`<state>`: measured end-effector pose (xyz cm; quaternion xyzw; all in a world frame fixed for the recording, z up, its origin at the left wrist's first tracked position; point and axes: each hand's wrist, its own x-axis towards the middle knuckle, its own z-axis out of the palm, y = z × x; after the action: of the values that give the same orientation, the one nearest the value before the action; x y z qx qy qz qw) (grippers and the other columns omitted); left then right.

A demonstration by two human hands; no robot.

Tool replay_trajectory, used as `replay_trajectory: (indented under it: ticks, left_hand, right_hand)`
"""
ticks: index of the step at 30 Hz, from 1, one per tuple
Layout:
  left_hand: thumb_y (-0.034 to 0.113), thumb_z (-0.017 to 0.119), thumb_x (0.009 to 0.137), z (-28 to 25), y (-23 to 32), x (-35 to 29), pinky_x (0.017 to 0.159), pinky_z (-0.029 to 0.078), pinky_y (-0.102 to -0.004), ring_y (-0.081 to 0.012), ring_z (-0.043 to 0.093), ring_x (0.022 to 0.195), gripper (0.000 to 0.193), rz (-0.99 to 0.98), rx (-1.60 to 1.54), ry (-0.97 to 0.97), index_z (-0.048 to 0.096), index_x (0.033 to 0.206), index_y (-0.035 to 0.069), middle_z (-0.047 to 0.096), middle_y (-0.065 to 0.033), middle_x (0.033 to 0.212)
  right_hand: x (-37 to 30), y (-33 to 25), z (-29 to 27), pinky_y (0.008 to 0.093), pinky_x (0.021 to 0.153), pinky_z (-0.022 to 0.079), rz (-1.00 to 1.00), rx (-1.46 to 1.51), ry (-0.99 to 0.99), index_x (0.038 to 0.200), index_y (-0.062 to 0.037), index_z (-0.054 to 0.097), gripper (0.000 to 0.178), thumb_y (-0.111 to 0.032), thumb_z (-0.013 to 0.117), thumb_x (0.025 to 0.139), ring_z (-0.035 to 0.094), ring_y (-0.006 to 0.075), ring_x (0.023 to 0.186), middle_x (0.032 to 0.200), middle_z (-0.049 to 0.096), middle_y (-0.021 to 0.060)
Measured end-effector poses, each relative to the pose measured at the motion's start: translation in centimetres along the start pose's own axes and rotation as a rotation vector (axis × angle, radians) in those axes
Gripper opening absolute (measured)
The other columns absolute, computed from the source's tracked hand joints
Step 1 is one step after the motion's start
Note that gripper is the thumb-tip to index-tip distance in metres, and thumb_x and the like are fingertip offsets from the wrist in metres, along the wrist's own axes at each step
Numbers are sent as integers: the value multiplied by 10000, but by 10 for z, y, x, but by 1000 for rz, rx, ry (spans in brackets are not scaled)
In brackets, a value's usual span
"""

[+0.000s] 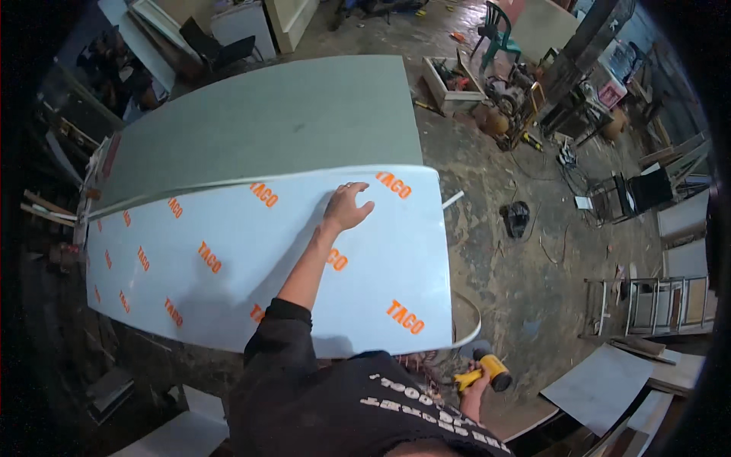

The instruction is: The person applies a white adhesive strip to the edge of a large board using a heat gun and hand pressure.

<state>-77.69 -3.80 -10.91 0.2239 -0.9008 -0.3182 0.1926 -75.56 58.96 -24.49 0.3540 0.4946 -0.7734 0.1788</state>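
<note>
A large white laminate-like sheet (251, 228) with orange printing lies in front of me, its far edge curving slightly upward. My left hand (349, 207) reaches over the sheet near its far edge, fingers spread, on or just above the surface; contact is hard to make out. Beyond that edge is a grey-green board (266, 122). Low at the right, beside the sheet's near corner, my right hand (474, 392) grips a yellow-and-black handheld power tool (493, 371) by its handle. A thin pale strip (478, 324) bends in a loop beside that corner.
A wooden box (454, 87) with tools stands on the far floor, near a green plastic chair (499, 42). A black bag (515, 218) and cables lie to the right. A metal ladder (647, 305) and loose panels (601, 388) are at the right.
</note>
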Motion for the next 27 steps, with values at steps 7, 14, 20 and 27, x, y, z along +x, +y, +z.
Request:
replay_trajectory:
  ticks: [7, 14, 20, 27]
  left_hand:
    - [413, 627, 810, 5, -90, 89, 999, 385, -422, -346, 506, 1165, 570, 15, 293, -232, 545, 1231, 39, 576, -191, 1208]
    - [364, 663, 782, -13, -98, 129, 843, 490, -420, -329, 626, 953, 394, 28, 152, -468, 664, 1011, 43, 659, -178, 1017]
    - [370, 642, 814, -31, -98, 173, 849, 485, -462, -360, 621, 974, 396, 37, 343, -379, 627, 1074, 72, 652, -203, 1020]
    - [381, 591, 877, -94, -96, 254, 811, 483, -487, -368, 621, 944, 368, 52, 442, -116, 572, 1046, 56, 647, -198, 957]
  right_hand:
    - [-62, 53, 70, 328, 556, 500, 88, -119, -10, 986, -97, 581, 295, -343, 536, 830, 566, 194, 630, 823, 621, 94]
    - [-86, 89, 77, 316, 580, 504, 299, -111, -56, 1122, -101, 550, 342, -256, 541, 817, 590, 207, 684, 940, 643, 111]
    - [-99, 88, 108, 308, 566, 509, 299, -88, -90, 1033, -108, 571, 243, -246, 560, 833, 589, 183, 664, 881, 649, 68]
    - [-102, 89, 132, 305, 561, 510, 254, -22, -92, 972, -106, 549, 210, -267, 589, 843, 590, 167, 669, 810, 584, 17]
